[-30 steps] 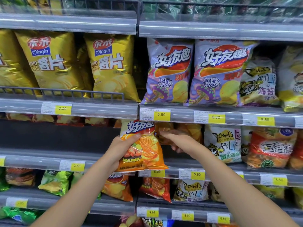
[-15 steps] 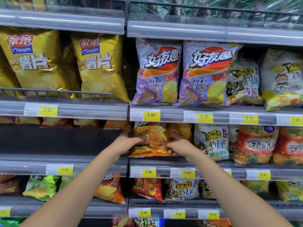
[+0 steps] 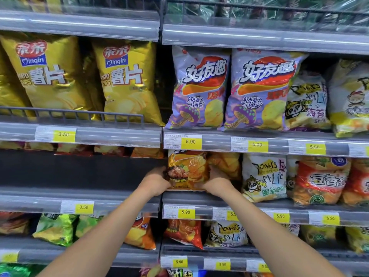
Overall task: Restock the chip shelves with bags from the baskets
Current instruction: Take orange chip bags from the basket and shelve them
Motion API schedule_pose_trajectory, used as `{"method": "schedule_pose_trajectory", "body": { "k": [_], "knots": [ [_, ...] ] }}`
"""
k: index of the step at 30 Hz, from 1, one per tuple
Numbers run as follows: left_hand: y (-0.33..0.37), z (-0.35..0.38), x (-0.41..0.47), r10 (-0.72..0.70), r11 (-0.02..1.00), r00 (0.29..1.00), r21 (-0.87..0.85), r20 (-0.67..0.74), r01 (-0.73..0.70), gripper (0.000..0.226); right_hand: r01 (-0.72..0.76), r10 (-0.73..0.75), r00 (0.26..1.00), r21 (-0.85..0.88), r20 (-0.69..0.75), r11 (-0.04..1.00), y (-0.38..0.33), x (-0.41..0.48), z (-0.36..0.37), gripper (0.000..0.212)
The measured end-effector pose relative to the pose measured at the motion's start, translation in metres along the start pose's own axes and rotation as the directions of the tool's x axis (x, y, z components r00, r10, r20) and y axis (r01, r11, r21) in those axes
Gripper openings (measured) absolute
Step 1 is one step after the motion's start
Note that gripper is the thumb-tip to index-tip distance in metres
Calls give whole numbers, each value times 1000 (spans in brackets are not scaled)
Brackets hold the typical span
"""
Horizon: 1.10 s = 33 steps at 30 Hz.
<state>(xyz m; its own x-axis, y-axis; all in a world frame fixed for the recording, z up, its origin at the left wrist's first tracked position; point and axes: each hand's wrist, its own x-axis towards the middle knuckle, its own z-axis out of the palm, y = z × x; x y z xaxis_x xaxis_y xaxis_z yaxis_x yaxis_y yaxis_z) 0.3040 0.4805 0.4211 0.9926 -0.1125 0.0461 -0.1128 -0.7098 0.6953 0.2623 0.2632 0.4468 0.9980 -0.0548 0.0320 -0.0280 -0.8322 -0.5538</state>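
Now the orange foil chip bag (image 3: 187,170) stands on the grey metal shelf (image 3: 255,207), my left grip (image 3: 157,179) and right grip (image 3: 216,181) clamped on its sides; released too soon, I fear it topples forward off the edge.

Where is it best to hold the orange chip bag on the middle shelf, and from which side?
By its two lower side edges, from the front. The orange chip bag stands upright, face out, its top tucked under the upper shelf edge, so only the sides are free. The left hand and right hand hold it there.
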Motion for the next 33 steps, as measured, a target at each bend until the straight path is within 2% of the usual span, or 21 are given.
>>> {"method": "schedule_pose_trajectory", "body": {
  "k": [3, 7, 11, 15, 22, 26, 28, 31, 33],
  "knots": [
    [-1, 1, 8, 7, 999, 1000, 44, -12, -6, 40, -8, 8, 1000, -9, -25, 1000, -1, 6, 0, 85],
    [-3, 4, 19, 5, 999, 999, 42, -33, -4, 45, -38, 37, 997, -9, -61, 999, 0, 19, 4, 89],
    [-4, 7, 29, 25, 999, 998, 30, -56, -23, 52, -38, 38, 996, 13, -75, 999, 2, 30, 6, 85],
    [-3, 8, 35, 37, 998, 996, 55, -78, -33, 49, -23, 24, 996, 22, -87, 1000, 6, 39, 9, 82],
    [-2, 9, 32, 24, 999, 997, 24, -79, -22, 48, 0, 1, 998, 20, -58, 1000, 7, 41, 9, 74],
    [0, 6, 23, 40, 999, 997, 3, -64, -40, 49, 65, -64, 998, 15, -15, 998, 5, 39, 12, 75],
    [2, 3, 16, 56, 998, 997, 6, -56, -56, 51, 83, -83, 996, -2, -20, 997, 3, 36, 13, 77],
    [3, -1, 5, 71, 995, 996, 80, -45, -67, 38, 77, -81, 994, -61, -76, 995, 5, 30, 11, 86],
    [-1, -5, -5, 94, 989, 993, 122, -65, -85, 46, 31, -47, 992, -135, -116, 990, 9, 19, 9, 90]
  ]
}}
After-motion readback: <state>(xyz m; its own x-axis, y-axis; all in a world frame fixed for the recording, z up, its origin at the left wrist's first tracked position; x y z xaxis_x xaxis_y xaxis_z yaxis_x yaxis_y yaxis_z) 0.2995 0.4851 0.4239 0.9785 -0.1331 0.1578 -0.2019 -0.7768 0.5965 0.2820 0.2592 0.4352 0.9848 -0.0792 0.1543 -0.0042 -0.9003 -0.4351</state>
